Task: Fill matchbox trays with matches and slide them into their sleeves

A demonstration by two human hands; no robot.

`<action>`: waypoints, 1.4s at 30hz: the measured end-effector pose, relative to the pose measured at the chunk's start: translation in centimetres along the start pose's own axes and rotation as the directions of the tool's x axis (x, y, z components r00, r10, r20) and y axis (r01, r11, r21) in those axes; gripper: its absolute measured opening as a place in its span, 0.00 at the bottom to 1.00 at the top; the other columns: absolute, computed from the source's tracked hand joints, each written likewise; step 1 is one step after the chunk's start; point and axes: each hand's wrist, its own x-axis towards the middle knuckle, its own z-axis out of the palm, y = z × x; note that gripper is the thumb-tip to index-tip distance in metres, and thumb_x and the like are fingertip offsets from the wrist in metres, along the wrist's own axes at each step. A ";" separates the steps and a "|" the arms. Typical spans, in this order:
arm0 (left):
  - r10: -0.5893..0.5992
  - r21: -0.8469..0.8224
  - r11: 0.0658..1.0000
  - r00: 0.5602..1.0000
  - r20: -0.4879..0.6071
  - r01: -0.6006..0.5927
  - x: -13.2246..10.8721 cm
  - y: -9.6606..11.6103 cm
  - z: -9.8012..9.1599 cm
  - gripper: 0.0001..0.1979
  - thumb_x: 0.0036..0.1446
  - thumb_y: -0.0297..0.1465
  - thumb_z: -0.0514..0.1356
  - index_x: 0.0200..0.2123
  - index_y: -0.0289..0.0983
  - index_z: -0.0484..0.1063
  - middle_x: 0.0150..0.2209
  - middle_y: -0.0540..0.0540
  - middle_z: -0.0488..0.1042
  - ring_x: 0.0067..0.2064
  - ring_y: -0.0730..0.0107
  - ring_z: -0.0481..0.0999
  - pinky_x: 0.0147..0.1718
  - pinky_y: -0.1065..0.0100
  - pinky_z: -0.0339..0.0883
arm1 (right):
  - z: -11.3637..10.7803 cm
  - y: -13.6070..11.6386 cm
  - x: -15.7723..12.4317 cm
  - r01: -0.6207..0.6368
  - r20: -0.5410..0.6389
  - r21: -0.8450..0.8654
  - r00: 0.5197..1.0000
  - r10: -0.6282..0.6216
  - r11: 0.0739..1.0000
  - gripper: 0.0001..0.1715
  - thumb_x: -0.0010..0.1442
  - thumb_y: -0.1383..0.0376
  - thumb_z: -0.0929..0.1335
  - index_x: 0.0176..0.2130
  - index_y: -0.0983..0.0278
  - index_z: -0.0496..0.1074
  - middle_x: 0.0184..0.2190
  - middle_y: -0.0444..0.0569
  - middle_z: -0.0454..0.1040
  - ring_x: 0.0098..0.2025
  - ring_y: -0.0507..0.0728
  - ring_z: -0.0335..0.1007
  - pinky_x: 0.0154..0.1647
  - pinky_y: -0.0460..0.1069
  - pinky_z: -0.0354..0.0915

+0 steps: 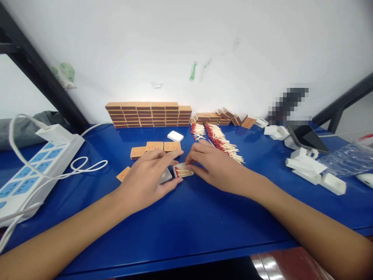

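Blue table (186, 217), both hands meeting at the match tray (183, 171) (small white drawer, packed with red-tipped matches), which lies flat on the table near its middle. Right hand (214, 166) comes in from the tray's right, fingers curled, thumb and fingertips pinched on the tray's right end. Left hand (147, 179) is palm down on the tray's left, fingers stretched out over a pale box (166, 176) that touches the tray, thumb against the box's near edge: a loose clamp, not a fist. Just behind the tray is a row of three orange boxes (155, 147), flat, side by side. Further behind, a single white drawer (175, 136), then the stacked box wall (148, 114) against the white backdrop. Behind-right of the tray is a loose match pile (223, 142), heads mostly leftward. Left of the tray, past the left hand, one orange box (123, 174). Far left, power strip (37, 163) with looped white cable. Far right, empty white drawers (309, 167) and a plastic bag (346, 157).
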 end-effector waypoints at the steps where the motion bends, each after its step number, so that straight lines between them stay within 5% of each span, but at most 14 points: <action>1: -0.002 -0.003 1.000 1.000 -0.001 0.002 0.0 0.0 0.0 0.29 0.67 0.35 0.67 0.67 0.42 0.65 0.48 0.47 0.84 0.52 0.55 0.79 0.53 0.54 0.75 | -0.2 0.6 0.0 -0.006 -0.027 0.004 1.000 0.006 1.000 0.08 0.74 0.65 0.65 0.42 0.62 0.75 0.42 0.54 0.75 0.47 0.63 0.68 0.49 0.57 0.66; 6: -0.019 -0.019 1.000 1.000 -0.002 0.019 0.0 0.0 0.1 0.29 0.67 0.36 0.68 0.67 0.42 0.65 0.49 0.47 0.84 0.53 0.56 0.80 0.54 0.54 0.74 | -1.0 5.8 0.1 -0.126 -0.240 -0.073 0.965 0.105 0.989 0.06 0.70 0.64 0.68 0.39 0.61 0.76 0.35 0.53 0.75 0.43 0.64 0.68 0.47 0.58 0.64; 10: -0.009 -0.023 1.000 1.000 0.001 0.009 0.0 0.0 0.2 0.29 0.67 0.37 0.68 0.67 0.43 0.65 0.49 0.47 0.84 0.54 0.56 0.79 0.56 0.53 0.74 | -0.4 9.2 0.2 -0.195 -0.236 -0.162 0.960 0.154 0.967 0.06 0.68 0.61 0.70 0.41 0.60 0.77 0.37 0.54 0.77 0.43 0.65 0.67 0.49 0.60 0.62; 22: -0.020 -0.055 0.998 1.000 0.011 0.021 -0.2 -0.2 0.4 0.30 0.66 0.37 0.68 0.68 0.44 0.64 0.50 0.48 0.84 0.55 0.54 0.79 0.56 0.52 0.74 | 0.9 10.6 1.8 -0.216 -0.178 -0.196 0.967 0.182 0.956 0.07 0.69 0.64 0.68 0.39 0.63 0.76 0.41 0.57 0.74 0.47 0.65 0.64 0.51 0.59 0.61; 34: -0.017 -0.046 0.999 1.000 0.017 0.018 -0.1 -0.2 0.4 0.31 0.66 0.36 0.69 0.68 0.44 0.64 0.50 0.48 0.84 0.54 0.55 0.79 0.55 0.52 0.74 | 0.6 7.9 1.4 -0.153 -0.139 -0.150 0.981 0.132 0.977 0.10 0.73 0.63 0.64 0.39 0.61 0.72 0.42 0.58 0.73 0.47 0.67 0.63 0.50 0.60 0.62; 42: -0.043 -0.034 0.999 0.999 -0.027 0.042 0.0 -0.2 0.2 0.29 0.65 0.35 0.70 0.66 0.43 0.67 0.48 0.48 0.84 0.52 0.56 0.80 0.52 0.54 0.75 | -0.6 2.1 0.3 -0.021 -0.145 0.005 0.989 0.021 1.000 0.09 0.76 0.64 0.63 0.42 0.60 0.70 0.42 0.53 0.73 0.47 0.63 0.64 0.53 0.60 0.62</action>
